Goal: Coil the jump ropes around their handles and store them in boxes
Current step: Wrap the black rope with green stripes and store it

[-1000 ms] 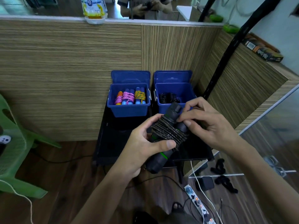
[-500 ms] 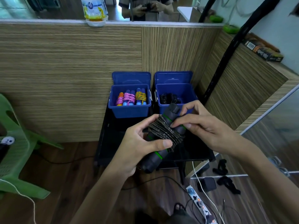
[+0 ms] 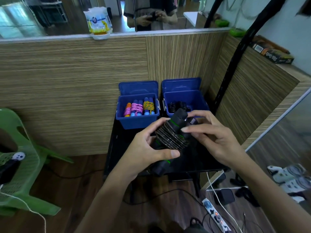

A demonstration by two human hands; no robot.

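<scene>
A black jump rope (image 3: 171, 138) with green rings on its handles has its dark cord coiled round both handles. My left hand (image 3: 148, 148) grips the bundle from the left, thumb across the coils. My right hand (image 3: 212, 137) holds the upper end of the handles, fingers curled round them. Behind stand two open blue boxes. The left box (image 3: 138, 121) holds several coiled ropes with blue and orange handles. The right box (image 3: 185, 98) holds coiled black rope.
Both boxes stand on a low black table (image 3: 117, 148) against a wooden partition (image 3: 75, 91). A green plastic chair (image 3: 20, 165) is at the left. A power strip (image 3: 215, 216) and cables lie on the wooden floor below.
The bundle has risen a little toward the right box and tilted. My right hand's fingers have shifted up from the coils to the handle tops.
</scene>
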